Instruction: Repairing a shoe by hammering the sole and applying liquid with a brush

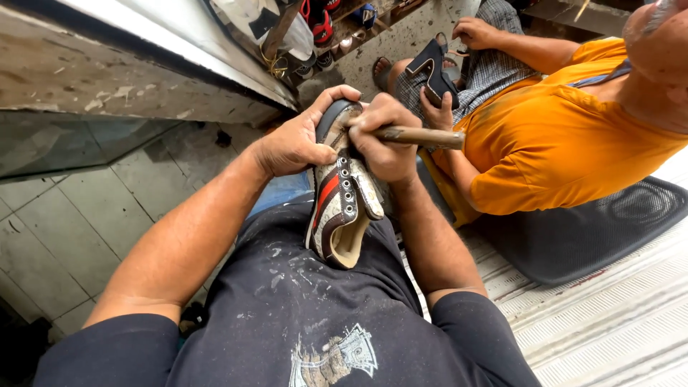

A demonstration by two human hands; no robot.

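A worn sneaker [344, 208] with red and dark stripes and metal eyelets rests heel-down on my lap, toe pointing away. My left hand [301, 140] grips its toe end from the left. My right hand [383, 136] is closed around a wooden-handled tool [423, 136], whose handle sticks out to the right. The tool's working end is hidden between my fingers and the shoe's toe.
A person in an orange shirt [566, 122] sits close on my right, holding a black high-heeled shoe [433, 72]. A grey tiled floor [64, 229] lies to the left under a worn ledge [107, 79]. More shoes [319, 25] lie beyond. A dark mesh seat [609, 229] is at right.
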